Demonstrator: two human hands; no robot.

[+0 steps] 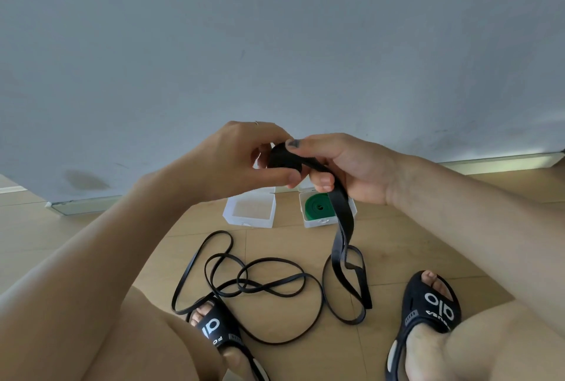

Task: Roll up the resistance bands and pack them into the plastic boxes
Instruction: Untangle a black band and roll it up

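Both hands hold one black resistance band in the air. My left hand pinches the small rolled start of it, and my right hand grips the same roll with thumb on top. The band's free length hangs down and lies looped on the floor. A thinner black band lies tangled on the floor between my feet. Behind stand two clear plastic boxes: the left box is open with nothing inside, the right box holds a rolled green band.
I sit on a wooden floor facing a grey wall with a pale skirting board. My feet in black sandals, the left sandal and the right sandal, flank the bands. The thin band runs over the left sandal.
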